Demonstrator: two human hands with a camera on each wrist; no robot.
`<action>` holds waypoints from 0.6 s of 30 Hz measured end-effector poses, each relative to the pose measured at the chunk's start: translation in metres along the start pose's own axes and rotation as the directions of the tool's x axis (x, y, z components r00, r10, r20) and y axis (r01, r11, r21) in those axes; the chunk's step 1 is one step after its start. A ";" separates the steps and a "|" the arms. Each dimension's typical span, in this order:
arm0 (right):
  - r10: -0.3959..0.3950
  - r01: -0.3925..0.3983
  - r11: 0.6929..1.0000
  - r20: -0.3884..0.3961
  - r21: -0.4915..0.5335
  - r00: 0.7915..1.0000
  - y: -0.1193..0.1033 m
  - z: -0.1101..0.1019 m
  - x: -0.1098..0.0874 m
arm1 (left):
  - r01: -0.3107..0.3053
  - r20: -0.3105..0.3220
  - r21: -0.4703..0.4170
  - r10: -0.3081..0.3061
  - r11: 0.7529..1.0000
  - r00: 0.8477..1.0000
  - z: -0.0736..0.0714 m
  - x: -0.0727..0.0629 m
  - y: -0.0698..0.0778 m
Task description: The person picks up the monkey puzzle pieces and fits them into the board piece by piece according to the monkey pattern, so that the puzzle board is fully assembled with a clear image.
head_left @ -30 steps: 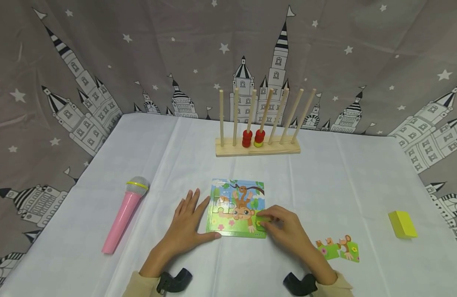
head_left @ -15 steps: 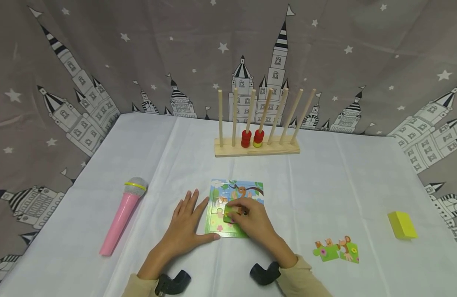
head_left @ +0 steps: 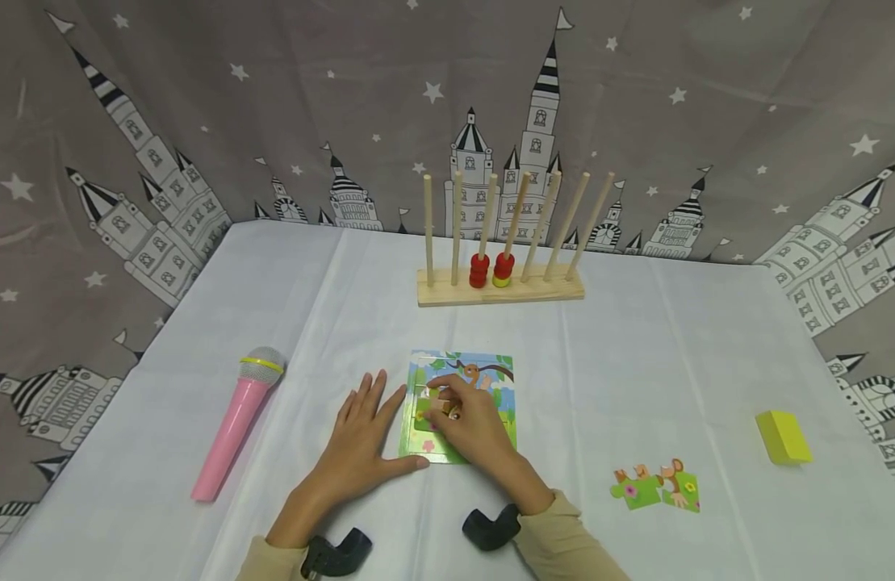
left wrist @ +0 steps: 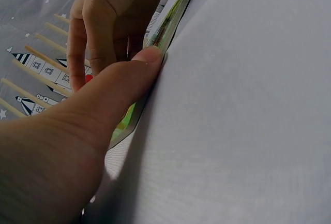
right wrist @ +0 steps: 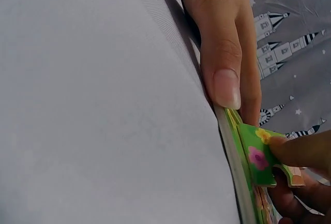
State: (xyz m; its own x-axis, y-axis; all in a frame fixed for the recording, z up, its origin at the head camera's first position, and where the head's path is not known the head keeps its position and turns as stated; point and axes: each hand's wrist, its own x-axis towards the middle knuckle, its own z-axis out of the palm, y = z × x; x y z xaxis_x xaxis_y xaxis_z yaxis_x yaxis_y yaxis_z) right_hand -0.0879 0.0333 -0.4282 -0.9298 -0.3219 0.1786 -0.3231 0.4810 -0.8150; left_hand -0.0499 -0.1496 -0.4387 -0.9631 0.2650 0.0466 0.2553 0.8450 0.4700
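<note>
A square jigsaw board with a monkey picture lies on the white cloth. Between thumb and fingers, my right hand pinches a green puzzle piece with a pink and a yellow flower, over the board's left part. The piece stands tilted up from the board in the right wrist view. My left hand rests with spread fingers at the board's left side, its thumb along the near edge. The right hand covers much of the picture's middle.
Two loose puzzle pieces lie to the right, near a yellow block. A pink toy microphone lies at the left. Behind the board stands a wooden peg rack with red and yellow beads, before a grey castle-print curtain.
My right hand has carried the puzzle piece from the board's lower right corner leftward across to its left side. The left hand has stayed in place beside the board.
</note>
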 end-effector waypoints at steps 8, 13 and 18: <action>-0.038 0.039 0.997 0.031 -0.060 0.999 0.000 0.001 -0.001 | 0.004 0.007 -0.011 -0.004 1.000 1.000 0.000 0.000 0.000; -0.075 0.084 0.989 0.078 -0.120 0.994 0.002 0.000 -0.002 | 0.008 0.012 -0.012 -0.008 1.000 1.000 0.000 0.000 0.001; -0.107 0.126 0.969 0.097 -0.211 0.990 0.001 0.001 -0.005 | 0.008 0.008 -0.007 -0.008 1.000 1.000 0.000 0.000 0.001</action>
State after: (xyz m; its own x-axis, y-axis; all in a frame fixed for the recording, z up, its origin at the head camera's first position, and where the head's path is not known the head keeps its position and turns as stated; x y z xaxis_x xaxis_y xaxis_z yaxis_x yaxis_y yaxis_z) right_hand -0.0836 0.0347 -0.4299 -0.8682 -0.4490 0.2111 -0.4675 0.5977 -0.6514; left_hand -0.0497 -0.1489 -0.4382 -0.9644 0.2620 0.0358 0.2470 0.8440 0.4761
